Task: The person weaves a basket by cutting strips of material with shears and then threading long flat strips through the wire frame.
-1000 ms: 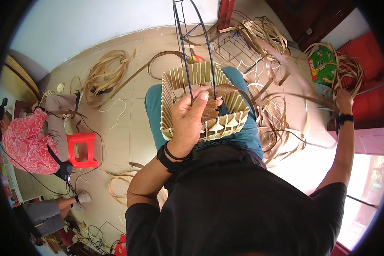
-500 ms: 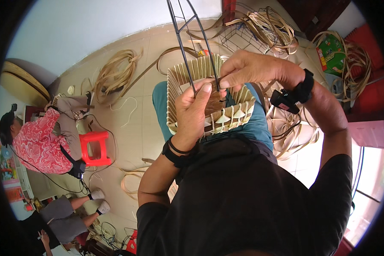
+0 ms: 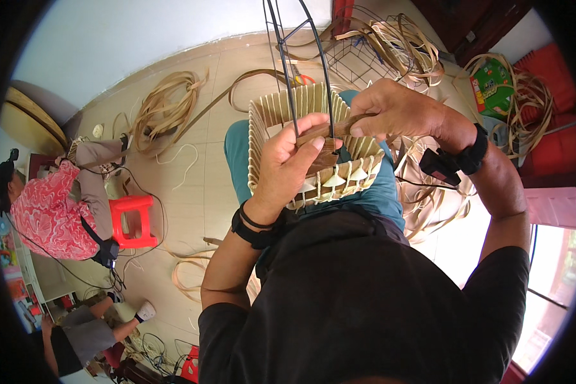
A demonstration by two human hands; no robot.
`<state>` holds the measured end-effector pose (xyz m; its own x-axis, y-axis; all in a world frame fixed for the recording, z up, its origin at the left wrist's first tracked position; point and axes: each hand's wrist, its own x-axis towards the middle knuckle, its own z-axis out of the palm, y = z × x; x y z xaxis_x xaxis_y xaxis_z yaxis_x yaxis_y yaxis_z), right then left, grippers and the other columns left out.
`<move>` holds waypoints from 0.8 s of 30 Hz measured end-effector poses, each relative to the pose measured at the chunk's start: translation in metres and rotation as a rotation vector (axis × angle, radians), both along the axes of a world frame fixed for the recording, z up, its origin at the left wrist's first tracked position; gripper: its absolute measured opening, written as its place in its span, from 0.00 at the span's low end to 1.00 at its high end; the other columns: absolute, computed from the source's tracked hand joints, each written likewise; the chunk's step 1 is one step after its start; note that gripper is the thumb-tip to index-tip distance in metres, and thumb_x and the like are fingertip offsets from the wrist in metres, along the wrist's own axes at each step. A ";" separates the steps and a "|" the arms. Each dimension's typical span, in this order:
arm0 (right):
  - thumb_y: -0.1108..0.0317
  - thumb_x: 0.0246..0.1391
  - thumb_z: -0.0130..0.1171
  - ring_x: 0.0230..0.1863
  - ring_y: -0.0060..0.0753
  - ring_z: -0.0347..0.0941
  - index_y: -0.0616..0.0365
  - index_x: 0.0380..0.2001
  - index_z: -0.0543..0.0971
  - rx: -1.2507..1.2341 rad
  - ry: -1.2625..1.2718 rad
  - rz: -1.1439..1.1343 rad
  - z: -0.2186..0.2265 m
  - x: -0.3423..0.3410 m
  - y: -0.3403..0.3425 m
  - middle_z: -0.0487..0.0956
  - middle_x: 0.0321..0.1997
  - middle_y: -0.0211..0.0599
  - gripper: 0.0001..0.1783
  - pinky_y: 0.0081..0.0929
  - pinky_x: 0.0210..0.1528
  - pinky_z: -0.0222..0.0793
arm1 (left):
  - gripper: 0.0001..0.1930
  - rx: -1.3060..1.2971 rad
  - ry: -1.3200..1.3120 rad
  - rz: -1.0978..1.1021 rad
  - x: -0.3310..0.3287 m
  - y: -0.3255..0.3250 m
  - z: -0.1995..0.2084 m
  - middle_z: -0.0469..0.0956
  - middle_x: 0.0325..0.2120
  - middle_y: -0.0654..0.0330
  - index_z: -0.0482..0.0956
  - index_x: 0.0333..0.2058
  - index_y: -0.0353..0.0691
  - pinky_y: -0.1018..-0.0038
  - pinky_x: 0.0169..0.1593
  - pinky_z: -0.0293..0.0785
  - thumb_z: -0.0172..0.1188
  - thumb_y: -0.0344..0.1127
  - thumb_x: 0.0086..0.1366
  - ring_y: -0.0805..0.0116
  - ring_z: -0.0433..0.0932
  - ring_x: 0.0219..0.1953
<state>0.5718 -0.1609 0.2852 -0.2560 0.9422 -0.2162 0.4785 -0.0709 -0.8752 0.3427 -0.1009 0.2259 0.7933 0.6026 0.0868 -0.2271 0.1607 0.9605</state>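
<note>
Centre: basket (image 3: 260,141), black frame (image 3: 327,77); brown strip (image 3: 344,128), gripped by left hand (image 3: 288,157) and right hand (image 3: 397,110). Upper left: coil (image 3: 168,109). Left: red stool (image 3: 132,203). Upper right: green box (image 3: 495,86).

The head view comes from the left one of two wide fisheye cameras worn side by side on the person's head. It faces steeply down past a black short-sleeved shirt (image 3: 365,301), with the left hand (image 3: 287,157) and right hand (image 3: 393,112) fairly near, over a rectangular tan basket (image 3: 308,96). Farther off, it takes in the beige tiled floor (image 3: 189,221) and, ahead, a white wall (image 3: 173,38), whose base bows.
</note>
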 end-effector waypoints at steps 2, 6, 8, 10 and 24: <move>0.63 0.52 0.61 0.17 0.15 0.64 0.64 0.28 0.80 -0.011 -0.036 -0.004 0.014 -0.003 -0.005 0.71 0.15 0.26 0.12 0.18 0.19 0.57 | 0.17 -0.142 0.017 -0.043 -0.001 0.000 0.005 0.77 0.44 0.53 0.67 0.55 0.29 0.74 0.51 0.75 0.49 0.25 0.68 0.68 0.78 0.45; 0.65 0.52 0.60 0.18 0.15 0.64 0.64 0.27 0.79 0.044 -0.102 -0.030 0.024 -0.014 -0.013 0.70 0.15 0.26 0.11 0.19 0.20 0.57 | 0.16 -0.191 -0.022 -0.018 0.001 -0.002 0.001 0.79 0.42 0.55 0.70 0.52 0.29 0.77 0.48 0.75 0.51 0.26 0.67 0.71 0.79 0.43; 0.65 0.52 0.59 0.18 0.15 0.64 0.64 0.27 0.79 0.085 -0.154 -0.022 0.025 -0.015 -0.016 0.70 0.15 0.26 0.11 0.19 0.20 0.58 | 0.13 -0.094 0.074 -0.024 0.004 -0.004 0.001 0.80 0.39 0.57 0.73 0.48 0.29 0.80 0.44 0.75 0.55 0.27 0.66 0.75 0.79 0.40; 0.66 0.52 0.59 0.18 0.15 0.64 0.64 0.27 0.79 0.129 -0.198 -0.014 0.026 -0.016 -0.018 0.70 0.15 0.26 0.10 0.19 0.20 0.58 | 0.13 -0.113 0.074 -0.031 0.005 -0.002 0.000 0.81 0.38 0.58 0.74 0.47 0.29 0.81 0.43 0.75 0.56 0.28 0.66 0.76 0.79 0.39; 0.72 0.49 0.60 0.15 0.14 0.61 0.60 0.39 0.76 0.182 -0.261 -0.114 0.048 -0.030 -0.046 0.69 0.13 0.27 0.12 0.20 0.17 0.51 | 0.16 -0.172 -0.012 0.070 0.002 -0.009 -0.005 0.79 0.38 0.59 0.70 0.49 0.30 0.79 0.43 0.76 0.58 0.26 0.63 0.76 0.78 0.37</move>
<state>0.5417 -0.2069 0.3330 -0.1051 0.9907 -0.0864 0.6858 0.0092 -0.7277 0.3444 -0.1097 0.2212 0.7481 0.6635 -0.0131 -0.2553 0.3060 0.9171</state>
